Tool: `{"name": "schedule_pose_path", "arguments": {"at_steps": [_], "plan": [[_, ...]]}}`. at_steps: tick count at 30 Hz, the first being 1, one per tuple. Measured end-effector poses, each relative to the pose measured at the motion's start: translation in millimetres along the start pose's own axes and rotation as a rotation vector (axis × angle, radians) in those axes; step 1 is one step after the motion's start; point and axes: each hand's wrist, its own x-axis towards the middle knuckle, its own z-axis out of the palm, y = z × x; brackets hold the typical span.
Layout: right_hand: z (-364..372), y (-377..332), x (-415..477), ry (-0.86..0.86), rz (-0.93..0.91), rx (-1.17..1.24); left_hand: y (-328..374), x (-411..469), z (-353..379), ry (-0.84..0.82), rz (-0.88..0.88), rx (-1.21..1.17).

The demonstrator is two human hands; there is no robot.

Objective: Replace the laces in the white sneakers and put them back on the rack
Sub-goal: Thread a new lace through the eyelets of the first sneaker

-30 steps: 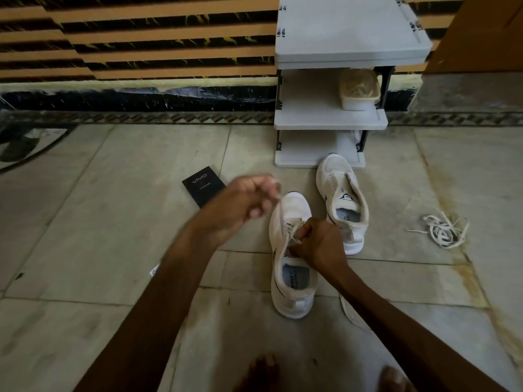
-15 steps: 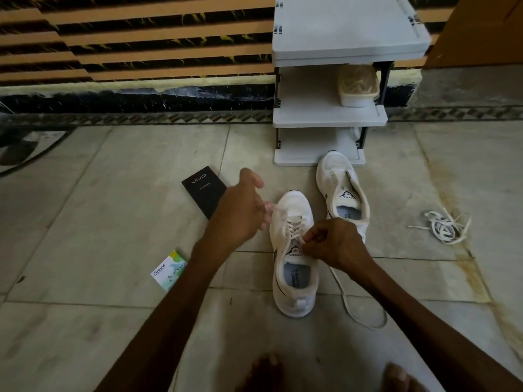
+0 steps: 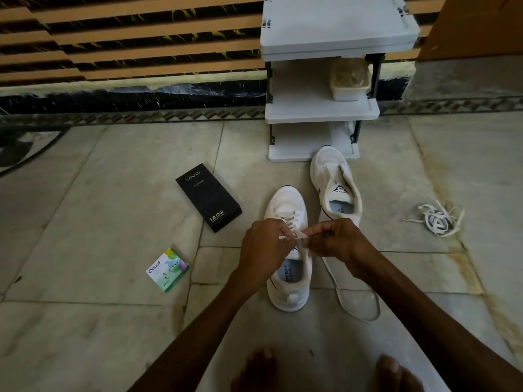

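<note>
At the bottom edge we are seeing two bare feet (image 3: 257, 369), cut off by the frame. Both hands are covering the nearer sneaker's (image 3: 285, 206) upper eyelets, so we cannot tell how far the lacing reaches. Since half a second ago the left hand (image 3: 263, 247) has been moving in from beside the toe to meet the right hand (image 3: 338, 239). Both are hovering over the tongue, fingers curled, pinching the lace (image 3: 302, 246), whose slack is looping on the floor to the right. Beyond, the second sneaker (image 3: 334, 176) is lying unlaced, its toe at the foot of the rack (image 3: 319, 113); a tangle of loose laces (image 3: 437, 220) is lying well to its right.
</note>
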Motion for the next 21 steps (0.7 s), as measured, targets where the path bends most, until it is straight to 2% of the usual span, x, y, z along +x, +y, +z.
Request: {"name": "schedule_pose_path", "arguments": {"at_steps": [11,16,21], "plan": [[2.4,1.2,-0.4,0.019,-0.009,0.010,0.8,0.6,3.5,0.004,0.039,0.066],[2.2,1.9,-4.2,0.011,-0.112,-0.127,3.3,-2.8,8.6,0.023,0.041,0.071],[5.4,4.6,-3.3,0.060,-0.218,-0.232,3.7,-3.2,15.1,0.050,-0.045,0.085]]}}
